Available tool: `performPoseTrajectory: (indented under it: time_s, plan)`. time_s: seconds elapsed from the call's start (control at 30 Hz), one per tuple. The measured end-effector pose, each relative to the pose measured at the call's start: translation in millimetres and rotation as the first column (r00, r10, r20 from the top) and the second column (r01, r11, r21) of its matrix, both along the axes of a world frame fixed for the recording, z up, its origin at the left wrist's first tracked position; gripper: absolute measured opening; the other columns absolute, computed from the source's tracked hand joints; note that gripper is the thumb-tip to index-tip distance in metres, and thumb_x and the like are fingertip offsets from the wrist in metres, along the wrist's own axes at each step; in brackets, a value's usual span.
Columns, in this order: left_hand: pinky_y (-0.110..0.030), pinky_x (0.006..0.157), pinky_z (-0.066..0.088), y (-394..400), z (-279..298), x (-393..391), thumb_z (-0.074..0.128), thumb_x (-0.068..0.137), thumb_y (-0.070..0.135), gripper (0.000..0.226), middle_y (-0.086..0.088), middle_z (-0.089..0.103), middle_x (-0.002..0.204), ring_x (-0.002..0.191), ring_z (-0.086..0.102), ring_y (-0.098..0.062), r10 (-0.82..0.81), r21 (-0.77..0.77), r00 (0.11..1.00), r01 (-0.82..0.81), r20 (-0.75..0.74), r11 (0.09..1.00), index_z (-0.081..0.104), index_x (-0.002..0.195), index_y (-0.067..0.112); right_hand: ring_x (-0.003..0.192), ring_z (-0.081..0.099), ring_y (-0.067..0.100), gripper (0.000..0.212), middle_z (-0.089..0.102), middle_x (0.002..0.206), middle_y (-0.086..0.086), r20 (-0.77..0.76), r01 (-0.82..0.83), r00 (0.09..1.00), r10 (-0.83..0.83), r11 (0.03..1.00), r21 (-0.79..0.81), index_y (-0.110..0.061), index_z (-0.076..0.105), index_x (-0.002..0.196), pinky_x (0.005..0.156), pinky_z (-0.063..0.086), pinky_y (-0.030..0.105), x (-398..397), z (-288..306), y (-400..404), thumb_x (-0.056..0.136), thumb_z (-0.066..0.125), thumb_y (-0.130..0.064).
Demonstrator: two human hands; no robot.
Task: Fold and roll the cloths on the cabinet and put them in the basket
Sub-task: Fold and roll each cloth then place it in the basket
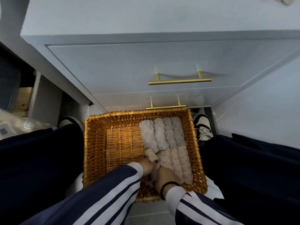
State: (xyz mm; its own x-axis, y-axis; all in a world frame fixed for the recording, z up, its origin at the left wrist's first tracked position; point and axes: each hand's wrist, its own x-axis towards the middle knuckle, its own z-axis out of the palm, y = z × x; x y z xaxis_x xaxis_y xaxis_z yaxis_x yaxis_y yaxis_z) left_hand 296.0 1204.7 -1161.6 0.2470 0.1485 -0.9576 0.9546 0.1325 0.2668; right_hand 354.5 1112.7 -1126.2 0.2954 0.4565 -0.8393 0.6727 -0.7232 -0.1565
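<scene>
A woven wicker basket (90, 143) stands on the floor between my legs, below the cabinet. Several rolled fluffy cloths (164, 135) lie side by side in its right half, grey ones at the far end and beige ones nearer me. Both hands are down inside the basket at its near side. My left hand (146, 166) grips a beige rolled cloth (151, 155) beside the other beige rolls. My right hand (167, 176) holds the same roll from the near end, its fingers hidden under the cloth.
The pale blue cabinet top (113, 17) fills the upper view, with loose cloth (276, 0) at its far right corner. Two drawers with brass handles (180, 82) face me. My shoes (203, 125) flank the basket. The basket's left half shows bare wicker.
</scene>
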Motion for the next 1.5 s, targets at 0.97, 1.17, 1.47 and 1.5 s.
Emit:
performPoseTrajectory:
  time_s: [0.97, 1.17, 1.47, 1.5]
  plan:
    - [-0.049, 0.089, 0.051, 94, 1, 32, 0.055, 0.094, 0.030, 0.062, -0.010, 0.045, 0.138, 0.117, 0.052, -0.036, 0.405, -0.039, 0.879, -0.409, 0.250, 0.912, 0.024, 0.147, 0.033, 0.142, 0.011, 0.043, 0.059, 0.022, 0.155, 0.015, 0.246, -0.985, 0.104, 0.964, 0.134, -0.109, -0.017, 0.029, 0.149, 0.113, 0.006, 0.061, -17, -41, 59, 0.098, 0.042, -0.043]
    - [-0.052, 0.104, 0.039, 108, -1, 35, 0.050, 0.098, 0.022, 0.065, -0.014, 0.026, 0.154, 0.131, 0.040, -0.042, 0.466, -0.215, 0.864, -0.426, 0.192, 0.879, 0.014, 0.151, 0.029, 0.144, -0.004, 0.041, 0.070, 0.003, 0.159, 0.016, 0.173, -0.951, 0.150, 0.974, 0.190, -0.244, -0.008, 0.004, 0.152, 0.116, -0.002, 0.053, -3, -48, 50, 0.100, 0.026, -0.050]
    - [-0.035, 0.107, 0.035, 103, 1, 47, 0.054, 0.095, 0.031, 0.071, -0.013, 0.028, 0.153, 0.134, 0.037, -0.031, -0.025, 0.088, 0.963, 0.002, 0.267, 0.996, 0.013, 0.151, 0.014, 0.145, -0.006, 0.034, 0.063, 0.001, 0.160, 0.012, 0.022, -0.927, 0.261, 0.965, 0.257, -0.273, -0.008, 0.004, 0.152, 0.116, -0.011, 0.040, -4, -63, 34, 0.103, 0.025, -0.041]
    - [-0.035, 0.109, 0.031, 99, 1, 51, 0.057, 0.093, 0.032, 0.085, -0.015, 0.018, 0.156, 0.138, 0.030, -0.031, -0.096, 0.163, 0.966, 0.057, 0.241, 0.985, 0.001, 0.151, 0.009, 0.145, -0.009, 0.033, 0.063, 0.000, 0.160, 0.011, 0.009, -0.928, 0.300, 0.954, 0.295, -0.228, -0.008, 0.003, 0.152, 0.116, -0.012, 0.042, -1, -60, 34, 0.103, 0.023, -0.043]
